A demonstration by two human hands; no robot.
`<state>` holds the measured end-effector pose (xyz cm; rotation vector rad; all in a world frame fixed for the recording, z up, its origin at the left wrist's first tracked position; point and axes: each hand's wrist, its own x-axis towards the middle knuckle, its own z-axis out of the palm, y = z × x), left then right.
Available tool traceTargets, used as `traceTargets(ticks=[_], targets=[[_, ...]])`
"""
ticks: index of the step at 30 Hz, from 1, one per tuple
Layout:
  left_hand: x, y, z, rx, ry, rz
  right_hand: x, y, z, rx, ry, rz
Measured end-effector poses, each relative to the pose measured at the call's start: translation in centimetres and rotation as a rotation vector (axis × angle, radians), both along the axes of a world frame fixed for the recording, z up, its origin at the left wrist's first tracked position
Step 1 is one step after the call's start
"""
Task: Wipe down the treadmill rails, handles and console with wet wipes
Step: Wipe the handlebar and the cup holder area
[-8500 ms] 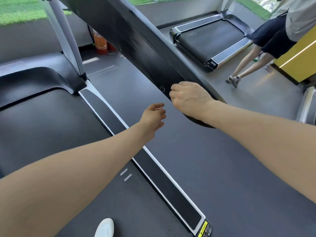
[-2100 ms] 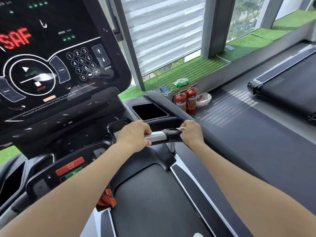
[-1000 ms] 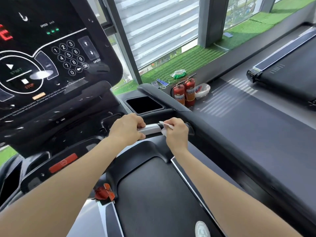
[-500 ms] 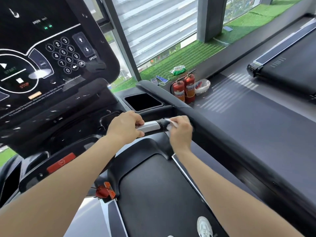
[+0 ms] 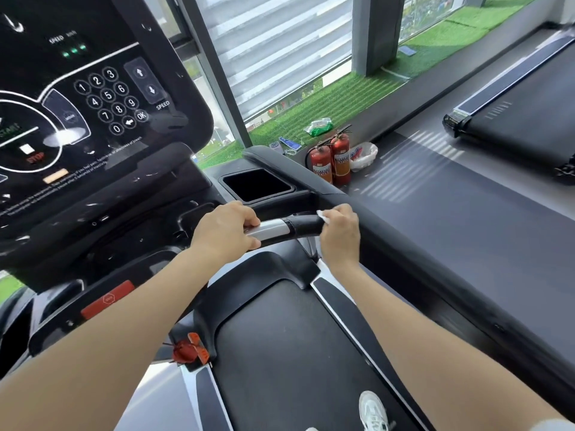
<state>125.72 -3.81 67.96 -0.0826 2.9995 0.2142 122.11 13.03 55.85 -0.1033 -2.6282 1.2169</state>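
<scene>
The treadmill's short handle (image 5: 291,228), silver with a black outer section, crosses the middle of the view below the console (image 5: 93,98). My left hand (image 5: 225,233) grips the silver part of the handle. My right hand (image 5: 339,233) is curled round the black end of the handle, holding a white wet wipe (image 5: 323,216) against it; only a corner of the wipe shows above my fingers. The black right side rail (image 5: 420,269) runs from the console past my right arm toward the lower right.
A cup-holder recess (image 5: 256,185) lies behind the handle. A red safety clip (image 5: 188,349) hangs near the belt (image 5: 295,353). Two red fire extinguishers (image 5: 331,161) stand by the window ledge with a white bag beside them. Another treadmill (image 5: 522,113) stands at the right. My white shoe (image 5: 373,410) rests on the belt.
Over the last second my right hand has slid with the wipe outward along the handle, from the silver part to the black end. My left hand has kept its grip.
</scene>
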Motion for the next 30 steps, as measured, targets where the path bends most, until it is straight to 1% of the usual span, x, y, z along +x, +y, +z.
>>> traceTargets(ticks=[2,5,7,9,10,12,13,15,17,18,19,20,23,24,26,27,28,29,30], targets=[[0.0,0.0,0.0,-0.004,0.002,-0.005,0.1,0.8,-1.3,0.034,-0.019,-0.072],[0.1,0.0,0.1,-0.020,0.011,-0.026,1.5,-1.0,-1.3,-0.005,0.007,-0.145],[0.1,0.0,0.1,-0.029,0.012,-0.041,2.8,-3.1,-0.4,-0.057,0.087,-0.126],[0.0,0.0,0.2,-0.037,0.012,-0.053,3.7,-4.4,-0.1,-0.063,0.170,-0.079],[0.0,0.0,0.2,-0.042,0.012,-0.058,3.8,-4.5,-0.1,-0.086,0.183,-0.061],[0.0,-0.1,0.3,-0.050,0.013,-0.065,3.3,-3.8,-0.8,-0.161,0.161,-0.091],[0.0,-0.1,0.3,-0.052,0.014,-0.069,2.9,-3.3,-1.2,-0.214,0.156,-0.142],[-0.1,-0.1,0.3,-0.058,0.018,-0.083,1.9,-2.3,-2.3,-0.205,0.080,-0.291],[-0.1,-0.1,0.3,-0.061,0.027,-0.094,1.3,-2.1,-2.9,-0.218,0.003,-0.393],[0.0,-0.1,0.3,-0.057,0.031,-0.095,1.3,-2.4,-2.6,-0.223,0.005,-0.443],[0.0,-0.1,0.3,-0.052,0.033,-0.094,1.4,-3.0,-2.2,-0.289,0.002,-0.484],[0.0,-0.2,0.3,-0.048,0.036,-0.095,1.8,-3.6,-1.7,-0.362,0.027,-0.467],[0.0,-0.3,0.4,-0.045,0.037,-0.100,2.8,-5.7,-2.4,-0.237,0.172,-0.364],[0.0,-0.3,0.4,-0.043,0.040,-0.101,3.0,-5.7,-2.5,-0.261,0.174,-0.347],[-0.1,-0.2,0.3,-0.037,0.044,-0.096,2.5,-5.1,-2.8,-0.361,0.127,-0.408],[-0.1,-0.2,0.3,-0.036,0.045,-0.094,2.0,-4.6,-3.0,-0.462,0.128,-0.476],[-0.1,-0.2,0.3,-0.034,0.043,-0.091,1.5,-4.0,-3.1,-0.488,0.120,-0.558],[-0.1,-0.2,0.2,-0.031,0.041,-0.087,1.1,-3.6,-3.2,-0.468,0.082,-0.634],[-0.1,-0.2,0.3,-0.029,0.039,-0.083,1.0,-3.5,-3.2,-0.451,0.052,-0.657]])
